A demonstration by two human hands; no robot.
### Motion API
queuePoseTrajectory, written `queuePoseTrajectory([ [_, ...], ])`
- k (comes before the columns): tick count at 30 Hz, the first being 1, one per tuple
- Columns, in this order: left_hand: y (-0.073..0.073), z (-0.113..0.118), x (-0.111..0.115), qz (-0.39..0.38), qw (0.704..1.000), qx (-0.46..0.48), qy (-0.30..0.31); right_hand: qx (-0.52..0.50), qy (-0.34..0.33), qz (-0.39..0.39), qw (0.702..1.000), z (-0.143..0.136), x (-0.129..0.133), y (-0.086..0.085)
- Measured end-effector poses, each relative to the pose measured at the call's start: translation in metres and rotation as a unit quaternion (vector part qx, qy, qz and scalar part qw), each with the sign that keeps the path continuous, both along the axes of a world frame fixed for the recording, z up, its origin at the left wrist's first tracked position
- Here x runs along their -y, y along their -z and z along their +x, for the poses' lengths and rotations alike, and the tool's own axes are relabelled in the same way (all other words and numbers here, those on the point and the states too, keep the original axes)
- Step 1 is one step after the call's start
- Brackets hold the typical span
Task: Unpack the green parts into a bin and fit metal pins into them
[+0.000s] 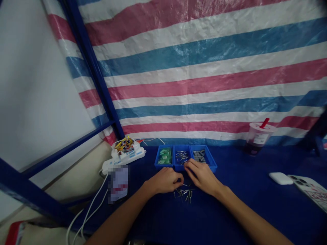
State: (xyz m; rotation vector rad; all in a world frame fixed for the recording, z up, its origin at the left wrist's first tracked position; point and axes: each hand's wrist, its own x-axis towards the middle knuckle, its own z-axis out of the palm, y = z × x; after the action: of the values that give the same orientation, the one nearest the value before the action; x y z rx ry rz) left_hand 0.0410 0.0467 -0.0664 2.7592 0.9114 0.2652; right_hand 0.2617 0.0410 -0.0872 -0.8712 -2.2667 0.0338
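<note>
My left hand (167,180) is closed in a pinch low over the blue table. A slim metal piece (185,184) sticks out at its fingertips. In front of it lies a loose pile of small, thin metal pieces (188,195), some with a darker end. My right hand (200,172) reaches to the front edge of the middle blue bin (174,158), fingers bent together; what they hold, if anything, is hidden. That bin contains similar metal pieces (182,156). Beside it, the left bin (156,160) holds green and clear small parts (165,156), and the right bin (211,160) holds grey metal parts (199,156).
A white power strip (125,160) with cables and an open box of colourful small items (125,144) stand left. Nearby lies a phone with a blurred screen (119,183). At right are a cup with a red straw (258,137), a white case (280,178) and another phone (310,190).
</note>
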Motion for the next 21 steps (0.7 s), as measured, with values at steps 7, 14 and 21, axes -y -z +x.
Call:
queuePoseTrajectory([
  [7, -0.0016, 0.0031, 0.0028, 0.049, 0.997, 0.058, -0.031, 0.028, -0.015, -0.010, 0.999, 0.0023, -0.0010, 0.0025],
  [14, -0.0008, 0.0019, 0.0026, 0.048, 0.994, 0.081, -0.058, 0.033, -0.008, -0.019, 0.999, 0.0030, -0.0007, 0.0015],
  [21, 0.0010, 0.0014, -0.0015, 0.067, 0.991, 0.092, -0.076, 0.037, -0.016, -0.013, 0.999, 0.0022, 0.0003, 0.0023],
])
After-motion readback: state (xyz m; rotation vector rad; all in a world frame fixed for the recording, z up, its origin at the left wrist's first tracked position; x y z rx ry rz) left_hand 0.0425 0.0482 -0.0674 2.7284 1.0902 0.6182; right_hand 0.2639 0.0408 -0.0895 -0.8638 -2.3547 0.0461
